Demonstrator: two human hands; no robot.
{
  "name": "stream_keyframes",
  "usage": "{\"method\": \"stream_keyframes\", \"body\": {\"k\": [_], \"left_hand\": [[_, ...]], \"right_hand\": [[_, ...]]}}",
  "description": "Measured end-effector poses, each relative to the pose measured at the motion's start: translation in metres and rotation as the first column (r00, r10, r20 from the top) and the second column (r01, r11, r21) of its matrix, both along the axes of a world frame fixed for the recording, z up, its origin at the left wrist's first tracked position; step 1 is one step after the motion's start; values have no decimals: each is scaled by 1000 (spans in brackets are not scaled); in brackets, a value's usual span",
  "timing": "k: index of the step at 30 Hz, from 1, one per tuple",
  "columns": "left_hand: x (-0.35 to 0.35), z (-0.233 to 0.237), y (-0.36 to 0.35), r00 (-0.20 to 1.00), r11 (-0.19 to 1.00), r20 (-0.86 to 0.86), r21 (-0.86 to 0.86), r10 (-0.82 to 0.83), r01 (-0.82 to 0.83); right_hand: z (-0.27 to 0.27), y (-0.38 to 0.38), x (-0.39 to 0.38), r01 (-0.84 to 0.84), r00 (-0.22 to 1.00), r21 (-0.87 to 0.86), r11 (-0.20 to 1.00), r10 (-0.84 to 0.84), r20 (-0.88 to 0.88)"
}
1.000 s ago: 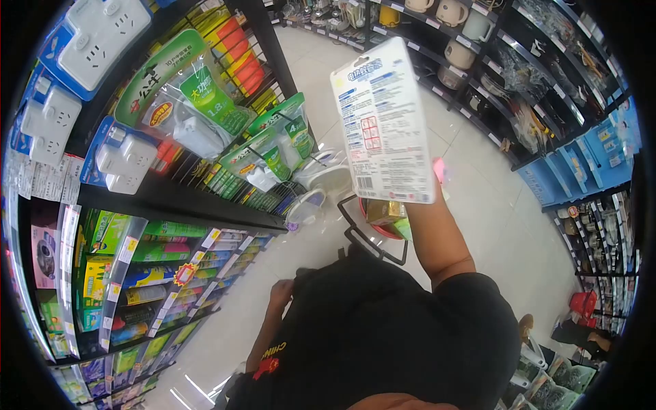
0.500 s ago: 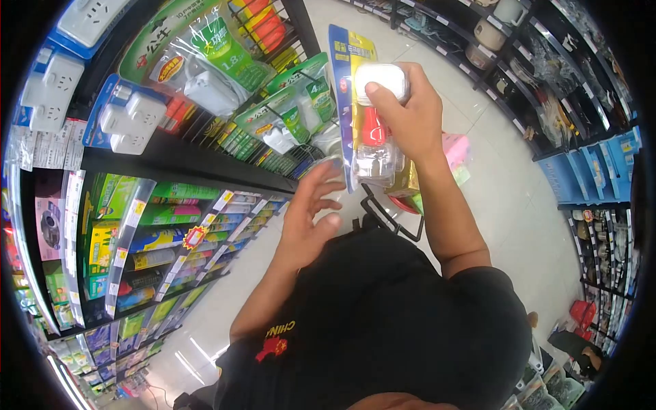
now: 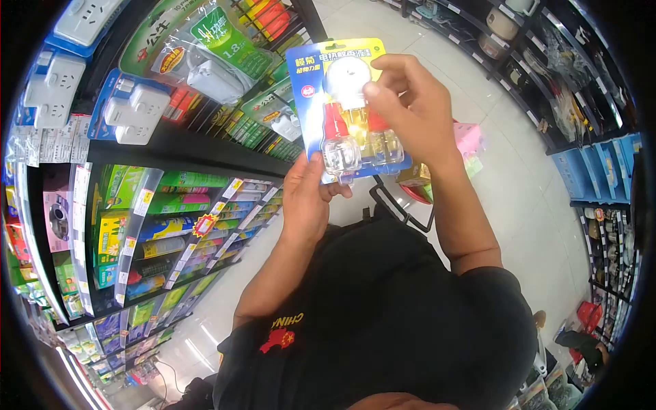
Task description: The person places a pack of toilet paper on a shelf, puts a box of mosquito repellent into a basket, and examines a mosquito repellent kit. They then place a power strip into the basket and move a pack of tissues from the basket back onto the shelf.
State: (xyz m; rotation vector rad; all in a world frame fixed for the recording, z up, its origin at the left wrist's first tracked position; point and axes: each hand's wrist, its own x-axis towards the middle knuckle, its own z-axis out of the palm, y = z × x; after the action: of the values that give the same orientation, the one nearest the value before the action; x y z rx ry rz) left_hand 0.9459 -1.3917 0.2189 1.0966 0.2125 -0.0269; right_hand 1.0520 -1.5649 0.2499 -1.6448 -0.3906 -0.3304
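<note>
I hold a blister pack (image 3: 342, 113) in both hands, its front facing me. It has a blue and yellow card, a white plug-in heater at the top and two clear bottles with red caps below. My left hand (image 3: 307, 198) grips the pack's lower left corner from below. My right hand (image 3: 410, 113) holds its right side, thumb across the plastic bubble. The pack is raised in front of a store shelf.
Packs of white power strips (image 3: 133, 109) and green-labelled extension cords (image 3: 205, 51) hang on the rack at left. Lower shelves (image 3: 157, 225) carry boxed goods with price tags. A red shopping basket (image 3: 410, 191) hangs below my right forearm. Dark shelving of kitchenware (image 3: 547, 61) lines the aisle's right side.
The pack went from back-facing, held high by my right hand alone, to front-facing. My left hand rose from my waist and took hold of its lower corner.
</note>
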Motion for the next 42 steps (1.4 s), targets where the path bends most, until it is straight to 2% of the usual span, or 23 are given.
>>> {"method": "stream_keyframes", "body": {"k": [2, 5, 6, 12, 18, 21, 24, 30, 42], "left_hand": [[-1, 1, 0, 1000, 999, 2, -48, -7, 7], [-5, -5, 2, 1000, 998, 18, -63, 5, -4], [-6, -5, 2, 1000, 998, 26, -70, 3, -1], [-11, -5, 2, 999, 995, 41, -100, -11, 15], [-16, -5, 1, 998, 995, 52, -95, -21, 26], [-18, -4, 2, 998, 995, 53, -102, -17, 22], [-20, -1, 2, 999, 995, 35, -101, 9, -5], [-23, -11, 12, 996, 995, 81, -93, -22, 30], [-24, -14, 21, 998, 993, 67, -121, 16, -7]], "right_hand": [[3, -5, -3, -25, 999, 108, 994, 22, 32], [-5, -13, -3, 43, 998, 224, 974, -50, 27], [-5, -18, -6, 44, 999, 186, 982, -48, 18], [-18, -30, -9, 85, 996, 236, 968, -73, -58], [-22, -33, -17, 48, 974, 298, 953, 21, -225], [-20, -32, -21, 21, 976, 311, 950, 48, -212], [-15, -25, -23, 55, 979, 276, 960, 4, -206], [-15, -21, -23, -16, 965, 316, 949, 97, -244], [-18, -10, -18, -63, 966, 274, 960, 128, -227]]}}
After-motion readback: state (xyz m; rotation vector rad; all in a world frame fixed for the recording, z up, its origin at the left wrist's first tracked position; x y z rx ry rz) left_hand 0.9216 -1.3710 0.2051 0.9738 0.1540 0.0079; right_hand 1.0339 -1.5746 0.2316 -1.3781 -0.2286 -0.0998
